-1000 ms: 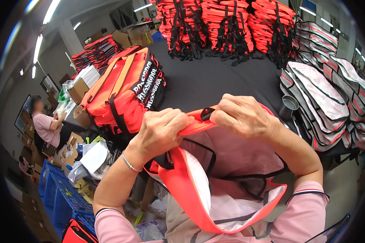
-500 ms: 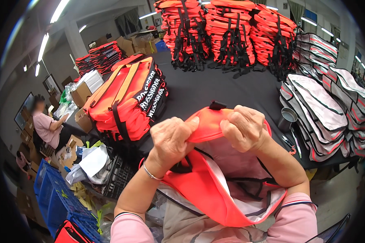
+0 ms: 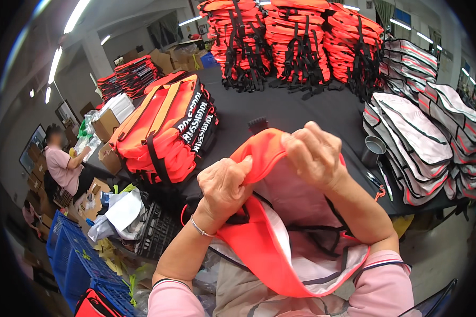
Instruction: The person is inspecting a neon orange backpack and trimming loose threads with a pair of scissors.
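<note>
Between my arms hangs a bright orange bag (image 3: pixel 256 243) with a pale grey lining and black binding, its mouth gaping toward me. My left hand (image 3: pixel 222 182) is closed on the bag's upper edge at the left. My right hand (image 3: pixel 314 156) grips the same edge further right and a little higher. The stretch of orange fabric between the two hands is bent into an arch. A short black tab (image 3: pixel 258 125) sticks out beyond that arch over the dark table. The fingertips are partly hidden by the folded cloth.
Folded orange bags (image 3: pixel 158 132) lie stacked at left on the black-covered table (image 3: pixel 280 108). Tall orange stacks (image 3: pixel 296 47) with black straps stand behind. Grey bag pieces (image 3: pixel 407 137), a metal cup (image 3: pixel 374 146) and small tools (image 3: pixel 378 182) are at right. Blue crates (image 3: pixel 79 264) stand lower left; a person (image 3: pixel 63 164) works beyond.
My right hand has risen slightly and shifted left, its fingers lifting into a new pinch. The black tab and the arched edge have swung left. My left hand stays nearly in place.
</note>
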{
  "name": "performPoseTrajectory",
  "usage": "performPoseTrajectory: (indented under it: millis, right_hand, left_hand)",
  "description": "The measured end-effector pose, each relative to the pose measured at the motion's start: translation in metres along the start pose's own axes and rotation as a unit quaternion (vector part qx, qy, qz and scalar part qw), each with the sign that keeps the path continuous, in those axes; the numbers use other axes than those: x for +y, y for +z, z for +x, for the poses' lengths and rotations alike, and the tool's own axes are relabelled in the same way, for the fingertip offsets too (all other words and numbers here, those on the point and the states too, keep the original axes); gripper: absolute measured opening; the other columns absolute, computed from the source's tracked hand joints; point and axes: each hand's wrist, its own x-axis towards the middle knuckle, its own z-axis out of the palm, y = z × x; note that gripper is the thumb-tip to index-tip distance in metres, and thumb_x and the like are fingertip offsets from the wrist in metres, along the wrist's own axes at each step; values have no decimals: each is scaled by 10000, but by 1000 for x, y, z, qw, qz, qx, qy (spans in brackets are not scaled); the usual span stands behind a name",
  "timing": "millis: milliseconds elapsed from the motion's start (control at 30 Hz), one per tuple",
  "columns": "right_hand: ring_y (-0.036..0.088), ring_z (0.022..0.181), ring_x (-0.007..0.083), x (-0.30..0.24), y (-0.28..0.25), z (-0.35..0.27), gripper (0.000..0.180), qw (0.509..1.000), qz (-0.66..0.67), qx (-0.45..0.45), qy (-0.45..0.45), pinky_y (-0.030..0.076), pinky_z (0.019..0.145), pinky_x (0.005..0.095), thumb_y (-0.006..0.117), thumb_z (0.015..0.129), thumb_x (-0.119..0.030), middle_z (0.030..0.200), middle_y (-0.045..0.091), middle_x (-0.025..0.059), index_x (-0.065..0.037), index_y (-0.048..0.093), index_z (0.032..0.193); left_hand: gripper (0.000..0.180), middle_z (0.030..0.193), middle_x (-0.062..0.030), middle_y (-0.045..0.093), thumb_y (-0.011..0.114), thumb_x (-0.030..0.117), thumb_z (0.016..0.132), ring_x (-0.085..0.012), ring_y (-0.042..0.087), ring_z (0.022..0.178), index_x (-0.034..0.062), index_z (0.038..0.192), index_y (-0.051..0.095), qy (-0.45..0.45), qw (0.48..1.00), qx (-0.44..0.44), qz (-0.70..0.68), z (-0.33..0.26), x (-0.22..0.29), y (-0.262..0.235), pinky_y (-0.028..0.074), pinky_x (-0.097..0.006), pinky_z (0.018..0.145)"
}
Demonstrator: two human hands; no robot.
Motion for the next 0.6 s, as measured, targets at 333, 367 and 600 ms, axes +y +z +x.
performPoseTrajectory:
  millis: [333,367,600]
  right_hand:
    - [596,670,237,25,-52,17,370,719,325,-487,375,491,644,406,676,899,-374,761,643,141,-10,667,961]
    - [559,679,152,27,-56,9,408,694,415,-470,354,479,661,350,656,925,-382,767,660,123,8,684,1042]
    - [549,786,47,20,-60,-3,347,557,516,-389,522,496,710,257,660,941,-269,853,664,-4,48,674,1082]
  left_hand:
    - [167,723,-101,585,721,46,775,-254,611,597,27,931,664,-147,979,64,124,-23,-45,-58,492,-324,565]
    - [158,731,-97,595,728,56,781,-256,617,607,25,919,658,-185,974,59,120,-25,-48,-61,500,-323,585]
    - [628,1199,-130,637,812,190,723,-314,563,1149,80,1306,606,-3,977,-162,139,60,-34,-58,438,-426,1001]
